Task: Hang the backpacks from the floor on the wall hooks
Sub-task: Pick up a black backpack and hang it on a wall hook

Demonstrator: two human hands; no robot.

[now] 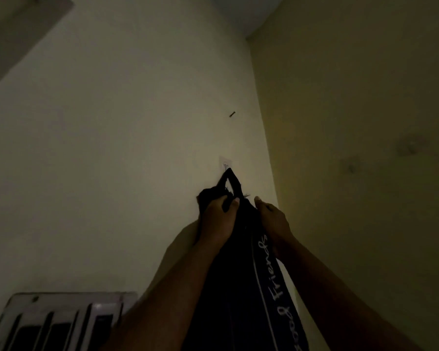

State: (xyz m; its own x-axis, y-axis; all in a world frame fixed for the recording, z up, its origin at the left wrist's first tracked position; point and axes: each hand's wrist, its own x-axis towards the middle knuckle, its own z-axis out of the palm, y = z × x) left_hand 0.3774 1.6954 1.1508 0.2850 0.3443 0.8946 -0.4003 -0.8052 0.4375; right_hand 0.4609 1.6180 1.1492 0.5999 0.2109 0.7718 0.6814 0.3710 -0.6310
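Two bare hands reach up w/ a black cloth backpack [241, 262] between them, held against the pale yellow wall [127, 148]. Left hand [217, 216] is closed, pinching the bag's top by the black carry loop [230, 182]. Right hand [272, 219] grips the bag's right edge, thumb up. Loop tip touches the small clear stick-on wall hook [226, 163]; can't tell if it's really caught on it. Room is dim, so the bag looks like one dark shape. Bag's bottom is cut off at the pic's lower edge. White writing on its side band reads "Friends"; other words can't be read. A small dark nail [232, 114] sticks out higher up.
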